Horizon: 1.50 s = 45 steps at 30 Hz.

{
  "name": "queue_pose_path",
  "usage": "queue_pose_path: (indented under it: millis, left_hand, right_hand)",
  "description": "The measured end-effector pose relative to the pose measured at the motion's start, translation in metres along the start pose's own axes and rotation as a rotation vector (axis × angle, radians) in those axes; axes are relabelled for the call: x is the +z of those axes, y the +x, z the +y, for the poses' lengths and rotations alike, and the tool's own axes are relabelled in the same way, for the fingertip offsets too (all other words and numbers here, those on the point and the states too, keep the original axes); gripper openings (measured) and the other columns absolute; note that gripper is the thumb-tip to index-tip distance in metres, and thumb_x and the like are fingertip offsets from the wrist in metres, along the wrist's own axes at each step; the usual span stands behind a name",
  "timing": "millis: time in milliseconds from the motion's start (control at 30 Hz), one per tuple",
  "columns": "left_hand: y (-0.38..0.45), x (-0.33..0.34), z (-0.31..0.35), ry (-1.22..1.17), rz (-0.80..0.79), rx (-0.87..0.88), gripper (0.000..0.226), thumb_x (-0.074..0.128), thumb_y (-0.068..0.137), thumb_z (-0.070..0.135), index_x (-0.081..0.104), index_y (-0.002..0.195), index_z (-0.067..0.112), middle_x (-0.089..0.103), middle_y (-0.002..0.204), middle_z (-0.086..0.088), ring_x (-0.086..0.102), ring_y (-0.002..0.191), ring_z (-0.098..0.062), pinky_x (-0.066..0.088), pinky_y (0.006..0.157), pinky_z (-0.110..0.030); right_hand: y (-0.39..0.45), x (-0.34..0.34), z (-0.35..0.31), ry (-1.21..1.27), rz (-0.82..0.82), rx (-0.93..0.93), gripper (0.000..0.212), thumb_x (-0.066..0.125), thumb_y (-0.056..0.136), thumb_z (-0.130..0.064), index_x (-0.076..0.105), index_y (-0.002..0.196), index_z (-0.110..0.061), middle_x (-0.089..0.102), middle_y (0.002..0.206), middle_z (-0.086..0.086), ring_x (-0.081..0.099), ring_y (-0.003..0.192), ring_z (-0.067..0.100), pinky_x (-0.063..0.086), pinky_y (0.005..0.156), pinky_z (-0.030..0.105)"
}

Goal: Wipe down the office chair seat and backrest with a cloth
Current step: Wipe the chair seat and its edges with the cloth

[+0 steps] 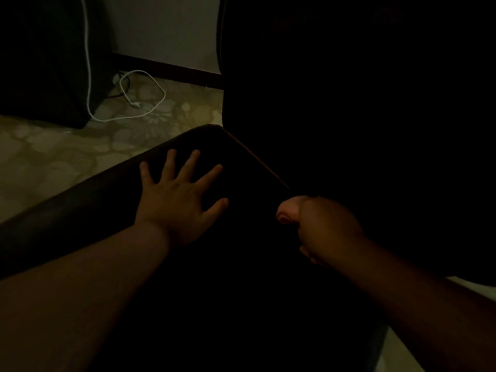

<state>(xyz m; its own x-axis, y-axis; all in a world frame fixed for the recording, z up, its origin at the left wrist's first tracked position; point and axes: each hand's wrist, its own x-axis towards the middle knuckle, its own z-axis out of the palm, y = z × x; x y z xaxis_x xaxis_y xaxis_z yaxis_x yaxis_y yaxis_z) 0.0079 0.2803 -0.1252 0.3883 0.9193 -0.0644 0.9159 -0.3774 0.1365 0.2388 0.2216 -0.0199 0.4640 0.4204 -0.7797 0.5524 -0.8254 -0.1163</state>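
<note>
My left hand [179, 202] lies flat, fingers spread, near the seat [112, 210] edge. My right hand [322, 226] is curled by the backrest [349, 103]; too dark to see the cloth. One white cable [145, 103] loops on the floor [53, 157].

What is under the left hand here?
The left hand lies flat, fingers spread, on the dark chair seat. No cloth shows beneath it; the spot under the palm is covered.

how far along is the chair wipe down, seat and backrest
Done: cannot tell; the dark seat shows no wipe marks in this dim light. In hand: the left hand lies flat, fingers spread, on the seat, while the right hand is curled near the seat-back seam; no cloth is visible in it. Left: apparently the backrest, which neither hand touches.
</note>
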Motion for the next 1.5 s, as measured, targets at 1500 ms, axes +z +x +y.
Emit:
queue_pose_path:
  millis: [1500]
  left_hand:
    - [-0.01,-0.001,0.007,-0.041,-0.016,-0.064,0.086,0.006,0.091,0.086,-0.016,0.163,0.044,-0.02,0.175,0.002,-0.024,0.158,-0.037,-0.005,0.119,-0.076]
  right_hand:
    - [0.008,0.008,-0.091,-0.649,0.153,-0.421,0.054,0.064,0.102,-0.021,0.052,0.15,-0.043,0.05,0.151,0.005,0.058,0.131,0.033,0.056,0.101,0.041]
